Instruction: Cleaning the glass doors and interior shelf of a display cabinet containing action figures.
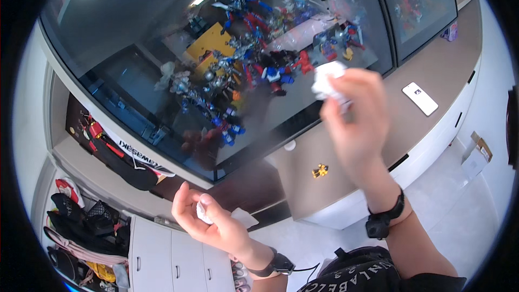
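Note:
My right hand (363, 121), blurred, grips a crumpled white tissue (328, 77) in front of a glass panel (121, 20). Whether the tissue touches the glass, I cannot tell. Lower down, my left hand (227, 227) has its fingers curled around a second white wad (202, 213), which looks like tissue. Many robot and action figures show through the glass, among them a blue-and-white figure (275, 75) and a red one (303, 63). Smears and a haze lie over parts of the pane.
On the brown countertop (429, 69) lie a white smartphone (420, 98) and a small yellow toy figure (320, 170). White drawers run below it. At lower left are a white cabinet (156, 247), caps and bags (69, 211). A box (476, 158) sits on the floor.

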The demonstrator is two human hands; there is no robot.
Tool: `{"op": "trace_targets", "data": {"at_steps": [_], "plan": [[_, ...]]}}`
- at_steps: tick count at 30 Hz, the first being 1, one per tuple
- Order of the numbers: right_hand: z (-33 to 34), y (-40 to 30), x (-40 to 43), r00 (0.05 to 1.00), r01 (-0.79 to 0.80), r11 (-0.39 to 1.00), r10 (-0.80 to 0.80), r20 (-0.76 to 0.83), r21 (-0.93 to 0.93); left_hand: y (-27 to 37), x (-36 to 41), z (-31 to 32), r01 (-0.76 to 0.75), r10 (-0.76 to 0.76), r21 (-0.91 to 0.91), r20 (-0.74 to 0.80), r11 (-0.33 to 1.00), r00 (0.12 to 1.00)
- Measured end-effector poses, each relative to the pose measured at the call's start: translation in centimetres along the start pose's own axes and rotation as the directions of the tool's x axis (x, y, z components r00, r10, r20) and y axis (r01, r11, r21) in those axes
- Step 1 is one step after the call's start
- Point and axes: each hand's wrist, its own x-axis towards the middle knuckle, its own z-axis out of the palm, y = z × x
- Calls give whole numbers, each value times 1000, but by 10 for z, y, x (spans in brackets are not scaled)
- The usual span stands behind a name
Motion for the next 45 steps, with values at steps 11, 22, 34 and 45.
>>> {"op": "trace_targets", "data": {"at_steps": [11,22,34,45], "plan": [[72,-95,-70,929,21,932,-152,338,363,1,-10,-5,118,-118,-14,32,993,992],[-16,3,-15,959,19,999,-30,282,41,23,-32,31,241,-240,-43,31,970,970],[-113,111,30,986,-118,979,135,96,-167,82,-78,102,123,-112,-162,75,979,991],[-73,62,6,910,117,988,-146,388,97,106,-93,120,250,-223,-167,165,954,961]]}}
